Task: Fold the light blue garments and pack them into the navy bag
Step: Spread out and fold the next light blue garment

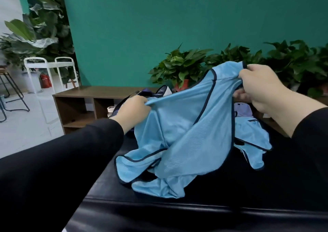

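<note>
A light blue mesh garment [181, 125] with navy trim hangs crumpled between my hands above a black padded surface [230, 205]. My left hand [133, 111] pinches its left edge. My right hand [260, 87] grips its upper right corner, raised higher. The garment's lower part drapes onto the black surface. A second light blue garment [252, 143] lies on the surface at the right, partly hidden behind the first. The navy bag [156, 92] sits behind the held garment, mostly hidden by it and by my left hand.
A low brown shelf unit [85, 103] stands behind the black surface against a green wall. Potted plants [184, 68] line its top at the right. A pale purple item [243, 110] lies by the bag. A white metal cart [49, 75] and a stool stand at the left.
</note>
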